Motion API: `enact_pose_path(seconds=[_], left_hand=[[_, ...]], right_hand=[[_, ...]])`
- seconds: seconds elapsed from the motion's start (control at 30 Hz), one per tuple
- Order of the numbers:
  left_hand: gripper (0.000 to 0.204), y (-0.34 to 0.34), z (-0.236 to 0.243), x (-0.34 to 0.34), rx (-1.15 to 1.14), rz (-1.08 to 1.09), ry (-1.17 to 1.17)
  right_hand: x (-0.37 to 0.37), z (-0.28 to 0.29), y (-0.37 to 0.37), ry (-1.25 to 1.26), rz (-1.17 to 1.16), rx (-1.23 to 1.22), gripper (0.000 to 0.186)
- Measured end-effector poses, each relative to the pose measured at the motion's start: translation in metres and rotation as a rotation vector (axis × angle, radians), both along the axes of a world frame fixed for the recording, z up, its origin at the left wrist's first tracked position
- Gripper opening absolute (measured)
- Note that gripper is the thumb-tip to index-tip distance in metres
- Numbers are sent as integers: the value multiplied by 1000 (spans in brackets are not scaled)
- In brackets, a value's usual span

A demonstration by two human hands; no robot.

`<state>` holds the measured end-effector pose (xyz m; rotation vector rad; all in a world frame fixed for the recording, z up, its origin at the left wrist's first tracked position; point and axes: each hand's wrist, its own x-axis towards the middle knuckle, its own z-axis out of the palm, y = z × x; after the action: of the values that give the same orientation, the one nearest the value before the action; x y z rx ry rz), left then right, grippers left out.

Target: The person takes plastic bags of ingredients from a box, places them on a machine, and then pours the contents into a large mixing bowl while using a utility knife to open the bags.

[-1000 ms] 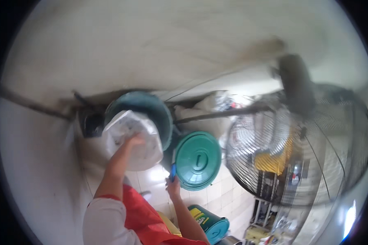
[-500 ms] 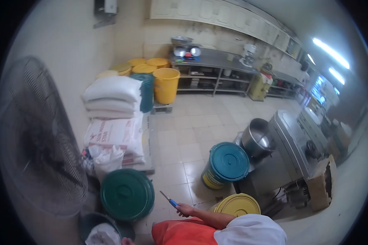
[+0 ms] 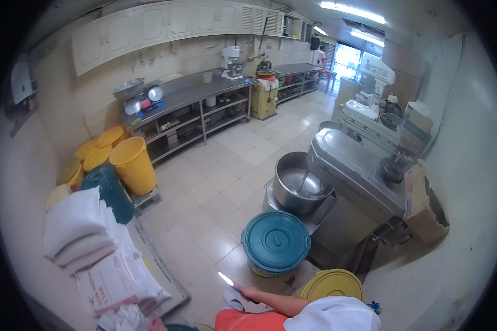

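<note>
My right hand (image 3: 249,293) is closed around the handle of a knife (image 3: 226,279), whose bright blade points up and to the left over the floor. The right forearm comes from a white sleeve, beside red cloth at my front. At the lower edge, a blurred pinkish shape that looks like my left hand (image 3: 156,324) lies next to a crumpled white bag (image 3: 121,319); its fingers cannot be made out. Just ahead of the knife stands a bin with a teal lid (image 3: 276,243). A yellow-lidded bin (image 3: 332,288) is close to my right forearm.
White sacks (image 3: 83,226) are stacked on a pallet at left, with yellow bins (image 3: 133,165) behind. A large mixer with a steel bowl (image 3: 301,185) stands ahead at right, near a cardboard box (image 3: 425,204). A steel worktable (image 3: 188,94) runs along the far wall.
My view has swung to the right, so the sacks and bins have shifted left in it. The fan has left view and the green lid is mostly out. The knife stays in my right hand.
</note>
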<state>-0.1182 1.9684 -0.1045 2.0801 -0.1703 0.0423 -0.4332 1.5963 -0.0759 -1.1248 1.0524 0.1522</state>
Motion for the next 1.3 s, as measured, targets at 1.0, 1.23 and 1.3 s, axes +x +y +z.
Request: enact_pose_path(seconds=[1.0, 1.23, 1.3], left_hand=[[29, -645, -87, 495, 1140, -725, 527], [46, -905, -89, 574, 1059, -916, 330], [44, -979, -98, 624, 991, -963, 220]], right_hand=[[-136, 240, -761, 1812, -952, -758, 50], [57, 220, -769, 2006, -843, -1783, 66], [178, 176, -792, 1718, -880, -1628, 61]])
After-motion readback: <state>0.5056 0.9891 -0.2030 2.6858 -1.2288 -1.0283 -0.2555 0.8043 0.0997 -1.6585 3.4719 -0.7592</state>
